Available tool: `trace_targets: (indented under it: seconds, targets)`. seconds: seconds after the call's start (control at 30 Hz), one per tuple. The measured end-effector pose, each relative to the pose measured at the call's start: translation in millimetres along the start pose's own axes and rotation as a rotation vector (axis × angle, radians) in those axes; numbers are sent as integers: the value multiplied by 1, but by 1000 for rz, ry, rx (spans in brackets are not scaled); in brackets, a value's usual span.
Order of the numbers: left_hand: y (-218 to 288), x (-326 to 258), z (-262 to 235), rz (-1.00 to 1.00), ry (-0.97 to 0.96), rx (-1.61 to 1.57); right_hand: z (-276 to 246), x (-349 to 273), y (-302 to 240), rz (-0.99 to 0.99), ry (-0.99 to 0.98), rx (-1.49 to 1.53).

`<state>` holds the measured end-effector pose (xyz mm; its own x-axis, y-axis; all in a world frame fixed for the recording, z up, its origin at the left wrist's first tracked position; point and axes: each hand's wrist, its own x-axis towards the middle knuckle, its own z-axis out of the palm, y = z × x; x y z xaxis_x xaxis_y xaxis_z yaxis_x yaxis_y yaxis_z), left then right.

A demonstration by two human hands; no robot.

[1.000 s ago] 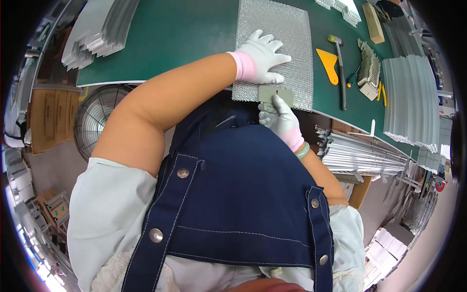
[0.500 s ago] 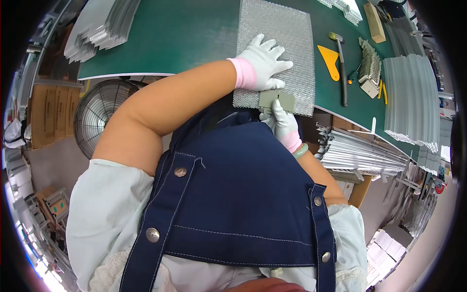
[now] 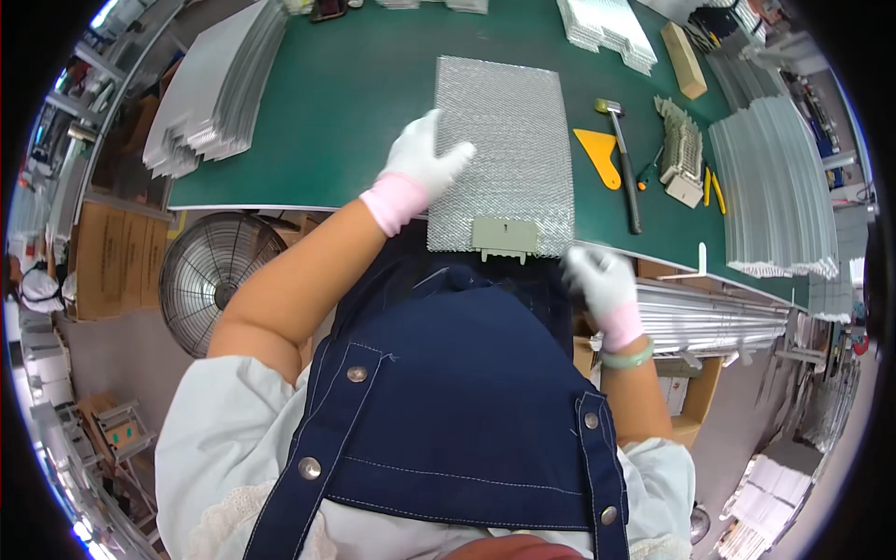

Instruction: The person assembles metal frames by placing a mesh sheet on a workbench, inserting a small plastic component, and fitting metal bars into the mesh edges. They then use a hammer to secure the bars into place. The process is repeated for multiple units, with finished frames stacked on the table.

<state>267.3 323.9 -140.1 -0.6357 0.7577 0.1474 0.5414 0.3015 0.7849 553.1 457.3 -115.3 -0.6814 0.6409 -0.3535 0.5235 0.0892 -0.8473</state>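
Note:
A silvery mesh panel [image 3: 504,140] lies on the green table, its near end by the table's front edge. On that near end sits a grey-green clip plate [image 3: 505,235] with small tabs pointing toward me; neither hand holds it. My left hand [image 3: 425,163], in a white glove with a pink cuff, is open at the panel's left edge, thumb spread over the mesh. My right hand [image 3: 604,285], gloved alike, is off the panel's near right corner. Its fingers are loosely bent, apart and a little blurred, with nothing visible in them.
Right of the panel lie a yellow scraper [image 3: 598,155], a hammer [image 3: 623,163], a row of grey-green clips [image 3: 681,154] and yellow-handled pliers [image 3: 714,189]. Stacked panels stand at left [image 3: 219,89] and right [image 3: 775,187]. A fan [image 3: 219,280] stands below the table's left front edge.
My right hand has let go of the clip plate and moved right, off the panel. My left hand has drawn back from the panel's middle to its left edge. The view has shifted.

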Motion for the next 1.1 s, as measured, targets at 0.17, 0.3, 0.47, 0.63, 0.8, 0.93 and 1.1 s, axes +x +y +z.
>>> trace_targets:
  seconds: [0.17, 0.3, 0.47, 0.63, 0.8, 0.93, 1.1]
  targets:
    - [24, 32, 3, -390, 91, -317, 13, 123, 2, -426, 540, -611]
    - [-30, 82, -7, -340, -152, -1028, 23, 163, -28, -377, 436, -639]
    - [-4, 81, -25, -635, -38, -1181, 24, 174, -35, -393, 387, -749]
    - [-23, 92, -13, -394, -113, -790, 20, 188, -26, -473, 407, -665]
    - [22, 63, 16, 272, -103, 790, -15, 141, -3, -672, 642, -650]
    - [-20, 48, 45, 435, -76, 718, -86, 53, 80, -665, 1016, -523]
    - [-14, 74, 48, 432, -128, 747, -141, -30, 213, 838, 1187, -398]
